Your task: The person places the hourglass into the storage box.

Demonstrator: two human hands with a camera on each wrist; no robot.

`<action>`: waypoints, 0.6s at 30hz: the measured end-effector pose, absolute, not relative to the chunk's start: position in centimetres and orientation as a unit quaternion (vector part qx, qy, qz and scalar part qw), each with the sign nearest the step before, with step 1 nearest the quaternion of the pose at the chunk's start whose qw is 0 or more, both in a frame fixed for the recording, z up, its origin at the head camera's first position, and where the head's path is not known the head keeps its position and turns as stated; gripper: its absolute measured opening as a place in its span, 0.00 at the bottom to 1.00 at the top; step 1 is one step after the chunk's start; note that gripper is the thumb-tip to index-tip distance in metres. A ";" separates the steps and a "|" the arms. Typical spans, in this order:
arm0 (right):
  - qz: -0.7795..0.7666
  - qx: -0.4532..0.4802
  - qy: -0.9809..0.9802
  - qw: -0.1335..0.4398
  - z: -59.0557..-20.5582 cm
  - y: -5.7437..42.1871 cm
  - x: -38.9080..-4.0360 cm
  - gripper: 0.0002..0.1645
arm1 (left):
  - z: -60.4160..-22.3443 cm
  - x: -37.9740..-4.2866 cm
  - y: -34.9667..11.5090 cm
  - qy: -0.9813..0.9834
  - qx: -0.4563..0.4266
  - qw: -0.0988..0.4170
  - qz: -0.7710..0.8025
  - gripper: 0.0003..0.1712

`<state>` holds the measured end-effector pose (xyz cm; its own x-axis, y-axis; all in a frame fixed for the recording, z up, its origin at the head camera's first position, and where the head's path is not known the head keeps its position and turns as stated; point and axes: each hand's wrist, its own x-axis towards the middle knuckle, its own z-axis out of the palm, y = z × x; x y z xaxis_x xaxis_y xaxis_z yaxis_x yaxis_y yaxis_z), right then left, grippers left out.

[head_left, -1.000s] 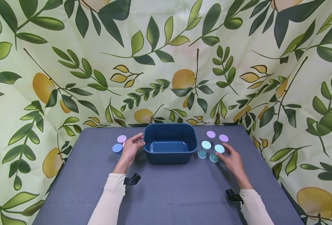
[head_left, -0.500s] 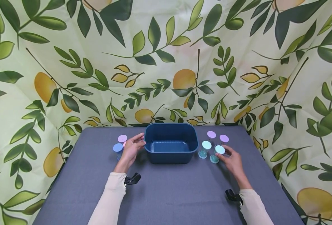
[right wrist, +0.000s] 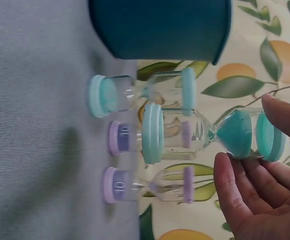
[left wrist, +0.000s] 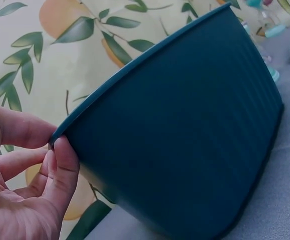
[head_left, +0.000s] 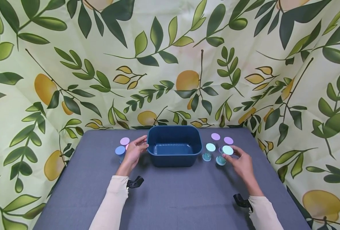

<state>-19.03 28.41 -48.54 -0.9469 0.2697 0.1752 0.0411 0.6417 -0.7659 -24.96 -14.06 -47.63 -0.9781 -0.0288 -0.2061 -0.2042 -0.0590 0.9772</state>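
Note:
In the head view my left hand (head_left: 134, 154) is at the left end of a dark blue plastic bin (head_left: 174, 161). The left wrist view shows thumb and fingers pinching the rim at its corner. My right hand (head_left: 241, 161) holds a teal-capped hourglass (right wrist: 235, 134) by its top end, thumb on one side and fingers on the other. Teal sand fills its upper bulb, and its base hangs above the tabletop. Beside it stands a second teal hourglass (head_left: 207, 152). Behind are two hourglasses with purple caps, one (head_left: 215, 137) farther left, the other (head_left: 228, 140) farther right.
Left of the bin, partly behind my left hand, stand a blue-capped hourglass (head_left: 120, 151), a purple-capped one (head_left: 125, 141) and a pink-capped one. A grey cloth covers the table (head_left: 170, 201). A leaf-and-fruit patterned curtain (head_left: 164, 80) encloses the back and sides.
My right hand has raised the teal hourglass and shifted it slightly to the right. The left hand and the bin have stayed in place.

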 end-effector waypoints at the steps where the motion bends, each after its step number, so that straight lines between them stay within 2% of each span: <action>1: 0.415 -0.085 -0.895 0.141 -48.2 28.4 -18.9 0.31 | -47.6 -25.0 -14.1 0.683 -0.086 0.060 0.723 0.30; 12: 0.437 -0.053 -0.879 0.183 -45.1 27.7 -18.4 0.32 | -47.7 -25.1 -14.0 0.690 -0.086 0.062 0.716 0.29; 18: 0.445 -0.034 -0.876 0.185 -43.5 26.7 -18.6 0.31 | -47.7 -25.0 -14.0 0.688 -0.085 0.064 0.718 0.29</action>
